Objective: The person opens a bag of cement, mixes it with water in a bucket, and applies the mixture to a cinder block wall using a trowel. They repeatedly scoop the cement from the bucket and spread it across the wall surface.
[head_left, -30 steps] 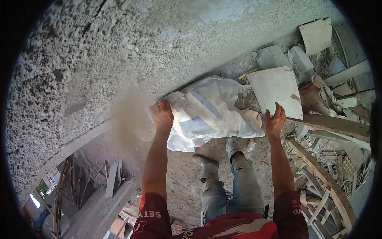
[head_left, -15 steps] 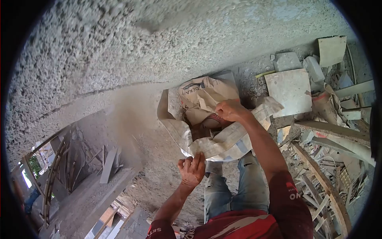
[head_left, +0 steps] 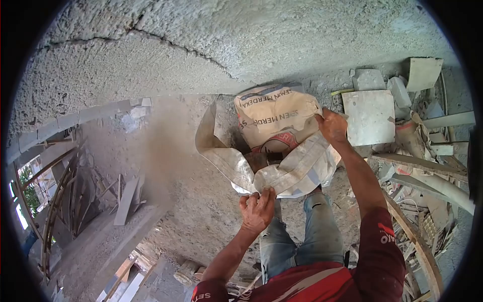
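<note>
A whitish woven sack (head_left: 294,176) stands with its mouth open in front of my legs. My left hand (head_left: 257,209) pinches its near rim, fingers curled over the folded edge. A brown paper cement bag (head_left: 282,113), printed "SEMEN MERDEKA", sits partly in the sack's mouth and leans towards the wall. At the bag's right edge, my right hand (head_left: 332,127) is closed on the paper; the sack's rim passes just below that hand. Deeper inside the sack it is dark, and its contents cannot be made out.
A rough concrete wall (head_left: 201,65) rises directly ahead. To the right lie a pale square tile (head_left: 370,118), broken blocks (head_left: 398,91) and wooden planks (head_left: 420,166) among rubble. Leaning boards (head_left: 126,201) stand at left. A brownish blur (head_left: 168,146) covers part of the left view.
My right hand has moved right and slightly up, and the crumpled cement bag is now spread flatter with its print showing. My left hand still holds the sack's rim. The view has shifted.
</note>
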Demonstrator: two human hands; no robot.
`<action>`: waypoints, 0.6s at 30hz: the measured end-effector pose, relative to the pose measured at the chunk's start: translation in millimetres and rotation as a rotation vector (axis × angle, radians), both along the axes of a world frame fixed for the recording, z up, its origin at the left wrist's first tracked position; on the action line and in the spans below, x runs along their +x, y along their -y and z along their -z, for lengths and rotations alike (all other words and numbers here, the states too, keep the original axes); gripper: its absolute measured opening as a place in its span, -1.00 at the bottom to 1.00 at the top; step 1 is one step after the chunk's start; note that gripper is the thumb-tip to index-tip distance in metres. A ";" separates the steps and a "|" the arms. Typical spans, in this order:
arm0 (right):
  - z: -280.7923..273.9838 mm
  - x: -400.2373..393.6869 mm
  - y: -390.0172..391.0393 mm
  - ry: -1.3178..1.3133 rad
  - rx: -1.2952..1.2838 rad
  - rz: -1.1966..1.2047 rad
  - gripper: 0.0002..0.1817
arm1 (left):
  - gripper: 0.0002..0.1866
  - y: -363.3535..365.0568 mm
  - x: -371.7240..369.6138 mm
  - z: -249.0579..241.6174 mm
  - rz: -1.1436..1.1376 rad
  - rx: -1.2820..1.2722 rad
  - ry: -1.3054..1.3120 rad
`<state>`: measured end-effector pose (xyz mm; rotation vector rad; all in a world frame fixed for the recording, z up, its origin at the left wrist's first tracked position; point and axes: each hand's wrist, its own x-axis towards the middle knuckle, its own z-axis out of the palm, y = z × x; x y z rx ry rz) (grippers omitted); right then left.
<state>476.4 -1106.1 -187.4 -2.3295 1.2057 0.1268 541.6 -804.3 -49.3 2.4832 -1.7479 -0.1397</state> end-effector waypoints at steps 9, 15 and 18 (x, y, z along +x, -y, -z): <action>-47.5 36.7 -92.9 0.240 0.120 0.165 -0.82 | -0.71 3.3 0.1 -1.4 0.011 -0.006 -0.001; 5.8 83.2 -98.8 -0.283 0.446 -0.299 -0.84 | -0.68 -3.7 -7.0 1.0 -0.008 -0.011 -0.013; 28.1 98.0 -70.2 -0.417 0.594 -0.235 -0.61 | -0.66 -6.8 -8.7 -2.1 -0.021 -0.007 -0.032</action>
